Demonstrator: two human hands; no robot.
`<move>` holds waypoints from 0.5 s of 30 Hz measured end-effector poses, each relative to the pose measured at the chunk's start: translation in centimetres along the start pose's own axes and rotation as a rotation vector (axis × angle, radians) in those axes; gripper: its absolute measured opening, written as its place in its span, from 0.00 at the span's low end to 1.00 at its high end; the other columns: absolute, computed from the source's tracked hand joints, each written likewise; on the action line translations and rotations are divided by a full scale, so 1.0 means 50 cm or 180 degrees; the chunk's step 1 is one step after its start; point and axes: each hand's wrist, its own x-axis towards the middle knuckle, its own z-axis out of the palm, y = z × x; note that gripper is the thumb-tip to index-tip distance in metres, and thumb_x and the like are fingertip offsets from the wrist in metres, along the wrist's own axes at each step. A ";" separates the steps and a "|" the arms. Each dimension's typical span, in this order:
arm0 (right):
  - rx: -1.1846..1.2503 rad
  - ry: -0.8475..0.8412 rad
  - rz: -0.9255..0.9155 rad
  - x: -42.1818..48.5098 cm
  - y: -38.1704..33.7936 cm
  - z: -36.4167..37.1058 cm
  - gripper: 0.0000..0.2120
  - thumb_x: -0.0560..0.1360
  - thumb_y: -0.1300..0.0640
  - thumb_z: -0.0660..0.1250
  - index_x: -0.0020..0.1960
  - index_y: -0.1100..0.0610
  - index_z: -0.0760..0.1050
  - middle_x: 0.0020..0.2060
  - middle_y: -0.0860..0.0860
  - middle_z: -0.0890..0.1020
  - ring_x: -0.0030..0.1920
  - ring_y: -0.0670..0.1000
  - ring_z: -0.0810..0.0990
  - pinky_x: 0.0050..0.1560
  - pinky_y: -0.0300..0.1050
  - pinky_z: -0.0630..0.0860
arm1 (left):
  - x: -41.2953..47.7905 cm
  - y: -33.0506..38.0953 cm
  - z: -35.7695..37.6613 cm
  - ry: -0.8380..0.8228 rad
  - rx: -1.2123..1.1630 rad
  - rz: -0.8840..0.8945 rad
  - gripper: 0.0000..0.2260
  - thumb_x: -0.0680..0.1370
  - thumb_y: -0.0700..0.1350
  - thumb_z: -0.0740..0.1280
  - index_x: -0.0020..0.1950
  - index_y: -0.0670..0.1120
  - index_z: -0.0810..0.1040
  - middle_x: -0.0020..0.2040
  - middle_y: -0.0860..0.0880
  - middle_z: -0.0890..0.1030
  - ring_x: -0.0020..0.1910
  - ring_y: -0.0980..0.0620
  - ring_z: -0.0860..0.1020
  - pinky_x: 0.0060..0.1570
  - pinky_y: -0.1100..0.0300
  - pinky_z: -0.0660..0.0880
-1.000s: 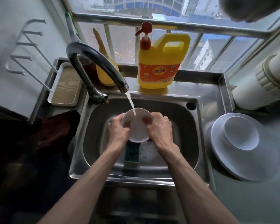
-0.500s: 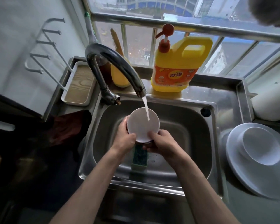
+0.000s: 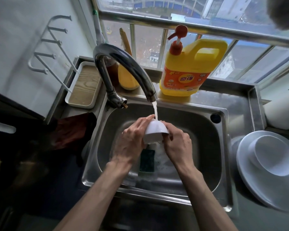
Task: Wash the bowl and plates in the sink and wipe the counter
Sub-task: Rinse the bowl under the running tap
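Note:
A small white bowl (image 3: 154,132) hangs upside down over the steel sink (image 3: 205,140), its base under the stream from the tap (image 3: 123,70). My left hand (image 3: 132,144) grips its left side and my right hand (image 3: 178,145) holds its right rim. Below them a green sponge (image 3: 147,160) lies in soapy water on the sink floor. On the counter to the right, a white bowl (image 3: 272,155) sits on a white plate (image 3: 250,177).
A yellow dish soap jug (image 3: 190,69) with a red pump stands behind the sink. A white tray (image 3: 83,87) with a wooden base sits at the back left beside a wall hook rack (image 3: 47,45). A dark red cloth (image 3: 70,132) lies left of the sink.
The bowl was turned from facing up, with water running into it, to upside down, so the stream now hits its base. Both hands shifted round it.

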 end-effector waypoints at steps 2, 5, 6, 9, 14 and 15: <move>-0.0377 0.0297 -0.0243 -0.001 -0.002 -0.002 0.18 0.83 0.56 0.64 0.72 0.45 0.77 0.57 0.52 0.87 0.55 0.61 0.84 0.49 0.56 0.80 | 0.011 0.009 0.003 0.0020 0.0189 0.0042 0.33 0.72 0.34 0.77 0.75 0.45 0.72 0.67 0.47 0.79 0.58 0.46 0.83 0.53 0.48 0.84; -0.0052 0.0461 -0.0767 -0.007 -0.019 0.007 0.25 0.81 0.63 0.66 0.77 0.49 0.72 0.62 0.52 0.85 0.55 0.57 0.86 0.49 0.56 0.83 | 0.023 0.030 0.002 0.0131 0.0594 0.0204 0.25 0.77 0.37 0.74 0.73 0.44 0.73 0.65 0.45 0.81 0.56 0.47 0.85 0.54 0.53 0.83; 0.0033 0.0487 -0.0821 -0.009 -0.022 0.011 0.24 0.81 0.63 0.65 0.75 0.50 0.73 0.62 0.51 0.85 0.55 0.56 0.86 0.49 0.55 0.83 | 0.025 0.030 0.003 0.0157 0.0681 0.0206 0.24 0.77 0.38 0.73 0.73 0.45 0.74 0.65 0.46 0.81 0.55 0.47 0.85 0.54 0.54 0.83; 0.0217 0.0621 -0.0473 -0.013 -0.013 0.018 0.13 0.82 0.60 0.63 0.64 0.51 0.79 0.46 0.51 0.88 0.43 0.56 0.86 0.40 0.50 0.80 | 0.027 0.023 0.004 0.0224 0.0508 -0.0045 0.23 0.77 0.39 0.74 0.71 0.47 0.76 0.62 0.47 0.84 0.54 0.48 0.85 0.53 0.53 0.83; 0.0443 0.0636 -0.0022 -0.019 0.016 0.028 0.01 0.80 0.56 0.71 0.49 0.52 0.82 0.39 0.49 0.87 0.39 0.56 0.84 0.36 0.49 0.75 | 0.011 0.001 0.006 -0.0262 -0.0009 -0.0823 0.19 0.79 0.33 0.68 0.68 0.47 0.79 0.55 0.45 0.86 0.52 0.48 0.85 0.44 0.67 0.77; 0.0124 0.0665 -0.0131 -0.023 0.021 0.032 0.01 0.80 0.56 0.72 0.49 0.52 0.82 0.38 0.51 0.87 0.39 0.59 0.85 0.36 0.50 0.75 | 0.006 0.002 0.006 -0.0315 0.0231 -0.0708 0.18 0.79 0.35 0.69 0.68 0.47 0.78 0.54 0.45 0.86 0.50 0.48 0.85 0.40 0.68 0.75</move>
